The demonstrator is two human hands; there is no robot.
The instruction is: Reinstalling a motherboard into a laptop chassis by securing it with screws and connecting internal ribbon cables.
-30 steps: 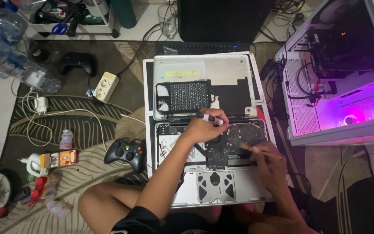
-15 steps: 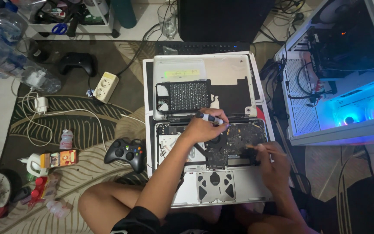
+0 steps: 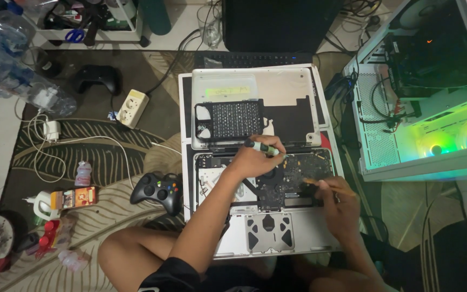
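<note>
Clearly, an opened laptop (image 3: 260, 216) is laid flat on the patterned rug (image 3: 82, 146) in front of the seated person, between a black game controller (image 3: 158, 189) on one side and a lit white computer case (image 3: 428, 92) on the other. Its underside is exposed: a dark circuit board (image 3: 298, 178) is seen across the middle, pale metal framing around it, and the back of the trackpad (image 3: 268, 232) near the person's knees. The removed bottom cover (image 3: 255, 108) is rested just above it, with a perforated black panel on top.

The left hand (image 3: 255, 157) is closed around a small screwdriver (image 3: 263, 147) with a green and black handle, fingers wrapped tight, the tip directed down toward the board. The right hand (image 3: 339, 208) is pinched shut on a thin stick-like tool (image 3: 325, 185), whose point is set against the right part of the board; what kind of tool it is cannot be told.

The metal shell is judged stiff and fairly heavy, best gripped by its outer edges. The board is judged thin, rigid and fragile, with fine connectors easily torn, so it is better lifted by its bare edges than by any component. The screws are likely tiny and easily lost in the rug.
</note>
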